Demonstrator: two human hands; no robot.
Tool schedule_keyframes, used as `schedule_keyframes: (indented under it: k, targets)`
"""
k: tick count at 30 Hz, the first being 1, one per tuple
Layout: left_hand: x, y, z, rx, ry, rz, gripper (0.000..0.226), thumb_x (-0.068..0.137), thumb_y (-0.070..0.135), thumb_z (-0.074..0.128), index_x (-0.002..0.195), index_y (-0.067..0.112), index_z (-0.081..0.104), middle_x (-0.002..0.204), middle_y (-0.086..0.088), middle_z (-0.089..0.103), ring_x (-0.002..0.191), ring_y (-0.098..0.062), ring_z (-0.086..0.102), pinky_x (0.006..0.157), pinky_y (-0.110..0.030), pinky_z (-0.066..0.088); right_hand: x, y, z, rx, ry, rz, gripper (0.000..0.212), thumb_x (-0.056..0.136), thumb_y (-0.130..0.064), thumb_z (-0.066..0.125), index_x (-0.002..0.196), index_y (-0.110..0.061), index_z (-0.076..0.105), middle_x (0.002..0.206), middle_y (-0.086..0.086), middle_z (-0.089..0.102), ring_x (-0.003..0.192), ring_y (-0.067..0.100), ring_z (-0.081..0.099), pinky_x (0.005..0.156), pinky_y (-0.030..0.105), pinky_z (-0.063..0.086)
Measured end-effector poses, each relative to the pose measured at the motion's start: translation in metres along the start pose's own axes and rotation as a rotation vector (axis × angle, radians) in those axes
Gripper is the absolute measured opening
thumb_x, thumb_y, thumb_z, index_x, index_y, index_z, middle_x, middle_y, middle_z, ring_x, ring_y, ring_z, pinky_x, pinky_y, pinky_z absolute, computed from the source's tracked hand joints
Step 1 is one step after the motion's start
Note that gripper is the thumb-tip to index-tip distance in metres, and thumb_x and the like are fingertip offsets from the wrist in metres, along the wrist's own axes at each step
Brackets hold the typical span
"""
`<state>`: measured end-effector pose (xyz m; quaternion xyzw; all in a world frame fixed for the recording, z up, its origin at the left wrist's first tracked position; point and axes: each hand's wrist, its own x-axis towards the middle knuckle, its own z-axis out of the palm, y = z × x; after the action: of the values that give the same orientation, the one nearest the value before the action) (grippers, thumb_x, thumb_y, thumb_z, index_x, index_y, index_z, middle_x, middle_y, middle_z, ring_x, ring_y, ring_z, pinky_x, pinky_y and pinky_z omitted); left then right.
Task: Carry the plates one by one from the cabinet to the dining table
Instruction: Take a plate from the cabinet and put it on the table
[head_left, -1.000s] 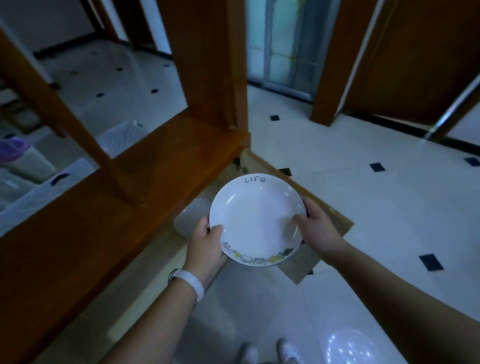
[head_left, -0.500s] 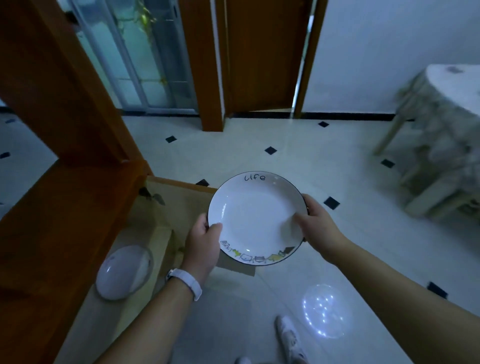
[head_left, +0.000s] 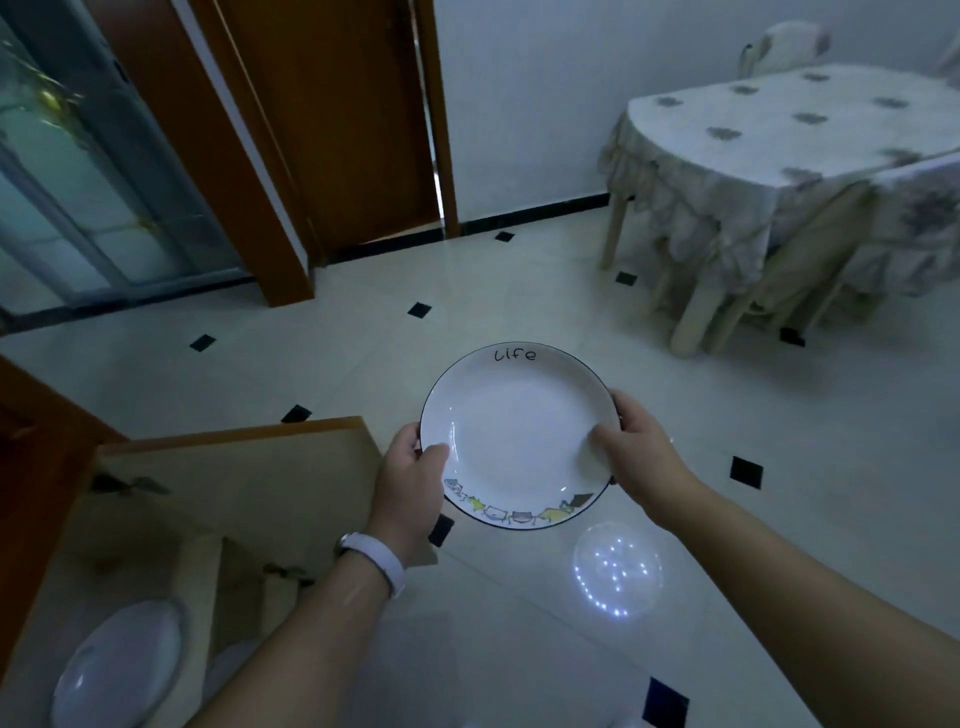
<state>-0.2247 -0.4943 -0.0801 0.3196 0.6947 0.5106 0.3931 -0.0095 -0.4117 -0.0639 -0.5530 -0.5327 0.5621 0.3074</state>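
Note:
A white plate (head_left: 514, 431) with the word "Life" on its rim and small drawings along its near edge is held level above the tiled floor. My left hand (head_left: 408, 480) grips its left edge, thumb on top. My right hand (head_left: 636, 454) grips its right edge, thumb lying inside the plate. The dining table (head_left: 810, 130), covered with a flowered cloth, stands at the upper right, well away from the plate. The open cabinet (head_left: 223, 483) lies at the lower left, with another white plate (head_left: 122, 667) inside it.
The cabinet's open door (head_left: 244, 441) juts out just left of my left hand. A brown room door (head_left: 332, 119) and a glass sliding door (head_left: 78, 171) lie ahead at the left. Pale chair legs (head_left: 696, 317) stand under the table. Tiled floor (head_left: 519, 291) stretches toward the table.
The view has swung right, away from the cabinet, and the dining table has come fully into sight. Both hands keep the same hold on the plate.

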Motion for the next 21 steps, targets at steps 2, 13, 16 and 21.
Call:
schedule_keyframes:
  k: [2, 13, 16, 21]
  targets:
    - [-0.002, 0.007, 0.027, 0.024, -0.018, 0.015, 0.015, 0.081, 0.015, 0.053, 0.091, 0.017, 0.065, 0.073, -0.009, 0.058, 0.063, -0.02, 0.045, 0.059, -0.033, 0.038, 0.0, 0.005, -0.028, 0.028, 0.021, 0.007, 0.044, 0.086, -0.001, 0.041, 0.114, -0.031, 0.059, 0.086, 0.0, 0.065, 0.056, 0.008, 0.057, 0.043, 0.021, 0.042]
    - [-0.017, 0.049, 0.2, 0.013, -0.143, 0.041, 0.019, 0.086, 0.008, 0.05, 0.094, 0.016, 0.064, 0.073, -0.009, 0.062, 0.061, -0.022, 0.051, 0.051, -0.03, 0.046, 0.002, 0.024, -0.197, 0.144, 0.171, -0.041, 0.046, 0.085, 0.001, 0.041, 0.099, -0.038, 0.063, 0.088, 0.002, 0.068, 0.067, 0.017, 0.061, 0.059, 0.032, 0.049]
    - [-0.025, 0.061, 0.242, -0.009, -0.187, 0.043, 0.019, 0.089, 0.004, 0.048, 0.096, 0.013, 0.063, 0.075, -0.006, 0.064, 0.06, -0.021, 0.053, 0.049, -0.027, 0.047, 0.0, 0.029, -0.236, 0.177, 0.224, -0.054, 0.049, 0.084, 0.002, 0.041, 0.097, -0.04, 0.064, 0.089, 0.0, 0.07, 0.071, 0.017, 0.063, 0.063, 0.035, 0.051]
    - [-0.029, 0.075, 0.299, 0.015, -0.279, 0.064, 0.018, 0.089, 0.004, 0.046, 0.095, 0.012, 0.061, 0.07, -0.001, 0.062, 0.055, -0.017, 0.052, 0.046, -0.024, 0.045, -0.002, 0.036, -0.289, 0.203, 0.305, -0.056, 0.048, 0.083, 0.0, 0.043, 0.102, -0.038, 0.063, 0.087, -0.002, 0.07, 0.071, 0.016, 0.065, 0.057, 0.029, 0.05]
